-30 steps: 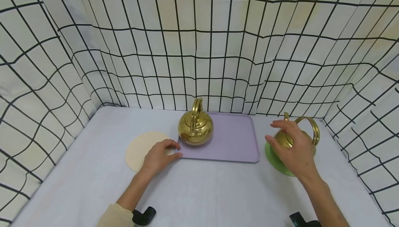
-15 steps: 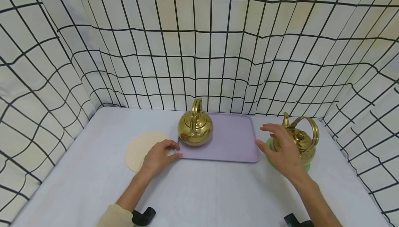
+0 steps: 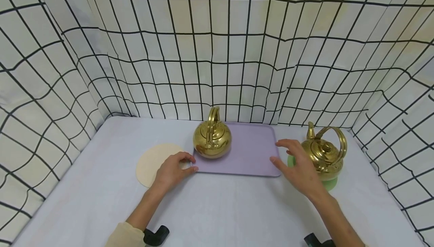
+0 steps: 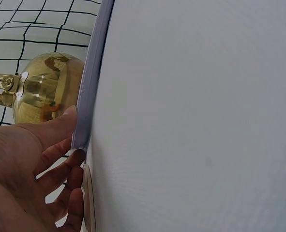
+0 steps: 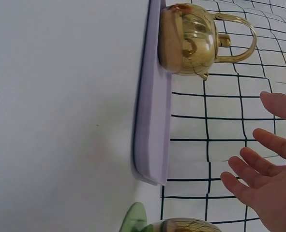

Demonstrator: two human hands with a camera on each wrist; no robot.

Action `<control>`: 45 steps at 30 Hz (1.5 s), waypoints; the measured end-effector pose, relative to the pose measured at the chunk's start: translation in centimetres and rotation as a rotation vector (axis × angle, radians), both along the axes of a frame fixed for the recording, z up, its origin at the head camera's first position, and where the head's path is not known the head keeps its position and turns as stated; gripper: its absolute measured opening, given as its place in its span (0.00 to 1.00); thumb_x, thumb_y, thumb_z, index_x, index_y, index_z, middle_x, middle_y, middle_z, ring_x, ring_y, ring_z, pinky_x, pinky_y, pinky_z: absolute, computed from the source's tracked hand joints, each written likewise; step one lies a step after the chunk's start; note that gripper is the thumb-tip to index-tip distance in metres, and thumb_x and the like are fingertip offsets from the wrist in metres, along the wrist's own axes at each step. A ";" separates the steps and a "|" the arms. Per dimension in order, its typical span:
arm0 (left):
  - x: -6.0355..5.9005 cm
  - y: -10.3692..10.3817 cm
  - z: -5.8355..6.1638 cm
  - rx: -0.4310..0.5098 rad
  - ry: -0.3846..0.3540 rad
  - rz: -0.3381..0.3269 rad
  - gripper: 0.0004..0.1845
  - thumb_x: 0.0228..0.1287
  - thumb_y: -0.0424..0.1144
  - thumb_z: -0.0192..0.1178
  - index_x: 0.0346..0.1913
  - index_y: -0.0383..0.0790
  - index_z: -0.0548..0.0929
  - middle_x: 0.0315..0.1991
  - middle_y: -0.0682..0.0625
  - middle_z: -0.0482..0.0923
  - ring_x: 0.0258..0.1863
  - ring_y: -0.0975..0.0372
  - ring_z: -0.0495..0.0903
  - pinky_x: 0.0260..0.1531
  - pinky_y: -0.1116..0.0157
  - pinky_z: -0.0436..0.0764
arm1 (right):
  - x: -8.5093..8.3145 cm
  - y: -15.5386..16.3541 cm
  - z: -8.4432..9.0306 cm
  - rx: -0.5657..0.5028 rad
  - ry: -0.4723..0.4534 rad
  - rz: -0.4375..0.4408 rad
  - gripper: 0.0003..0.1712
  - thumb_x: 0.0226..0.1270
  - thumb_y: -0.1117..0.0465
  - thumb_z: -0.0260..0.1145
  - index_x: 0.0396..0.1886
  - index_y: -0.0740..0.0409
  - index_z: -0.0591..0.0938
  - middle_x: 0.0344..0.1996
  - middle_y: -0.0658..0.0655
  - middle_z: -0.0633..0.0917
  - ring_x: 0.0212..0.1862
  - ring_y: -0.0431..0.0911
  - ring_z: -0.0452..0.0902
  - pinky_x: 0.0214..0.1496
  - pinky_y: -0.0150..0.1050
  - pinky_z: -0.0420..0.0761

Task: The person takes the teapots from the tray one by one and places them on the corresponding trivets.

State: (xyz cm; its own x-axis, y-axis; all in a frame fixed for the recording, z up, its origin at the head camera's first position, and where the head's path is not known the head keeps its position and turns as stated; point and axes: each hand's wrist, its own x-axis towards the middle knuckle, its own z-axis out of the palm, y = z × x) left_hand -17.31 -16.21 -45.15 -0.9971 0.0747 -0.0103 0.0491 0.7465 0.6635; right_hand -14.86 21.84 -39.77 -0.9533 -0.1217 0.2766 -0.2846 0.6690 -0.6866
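Note:
My left hand (image 3: 173, 170) holds the left front corner of a lilac tray (image 3: 252, 151), thumb at the front rim and curled fingers around the corner. On the tray's left end stands a shiny brass teapot (image 3: 212, 139) with its handle up. My right hand (image 3: 300, 166) is by the tray's right edge, fingers spread and nothing between them. Behind and right of that hand, a second brass teapot (image 3: 325, 156) stands on a green round mat (image 3: 329, 185), partly hidden by the hand in the head view. In the right wrist view, the right fingers (image 5: 242, 191) are spread apart.
A cream round mat (image 3: 150, 164) lies left of the tray, partly under my left hand in the head view. White cloth (image 3: 223, 209) covers the table. Black-gridded white walls (image 3: 220, 51) close in the back and both sides.
My right hand has moved left from in front of the second teapot to the tray's right edge, uncovering more of that teapot. The left hand stays at its corner.

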 end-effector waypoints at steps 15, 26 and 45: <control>0.1 0.1 -0.1 0.001 0.007 -0.001 0.12 0.62 0.45 0.75 0.47 0.48 0.88 0.56 0.47 0.87 0.65 0.48 0.80 0.66 0.45 0.76 | -0.7 -1.1 -3.1 0.059 -0.061 0.082 0.27 0.68 0.56 0.74 0.62 0.61 0.80 0.67 0.64 0.77 0.74 0.63 0.70 0.75 0.65 0.69; 0.1 0.0 0.1 0.004 0.003 -0.004 0.11 0.63 0.45 0.75 0.46 0.48 0.88 0.57 0.46 0.87 0.65 0.47 0.80 0.66 0.45 0.76 | -0.8 -1.2 -3.9 0.098 -0.110 0.089 0.27 0.68 0.54 0.74 0.63 0.59 0.80 0.68 0.66 0.76 0.73 0.65 0.71 0.75 0.65 0.71; 0.1 0.1 0.0 -0.003 0.003 0.001 0.12 0.62 0.45 0.75 0.46 0.48 0.88 0.56 0.47 0.87 0.63 0.48 0.81 0.64 0.45 0.77 | -1.1 -1.5 -4.8 0.183 -0.169 0.135 0.21 0.65 0.60 0.76 0.57 0.56 0.84 0.69 0.72 0.74 0.71 0.71 0.71 0.72 0.67 0.72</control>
State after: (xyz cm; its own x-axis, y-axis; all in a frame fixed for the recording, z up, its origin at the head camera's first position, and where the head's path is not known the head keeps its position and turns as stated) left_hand -17.22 -16.13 -45.18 -0.9973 0.0732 -0.0078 0.0498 0.7487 0.6611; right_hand -15.97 20.33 -44.57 -0.9556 -0.2843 0.0770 -0.2717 0.7500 -0.6031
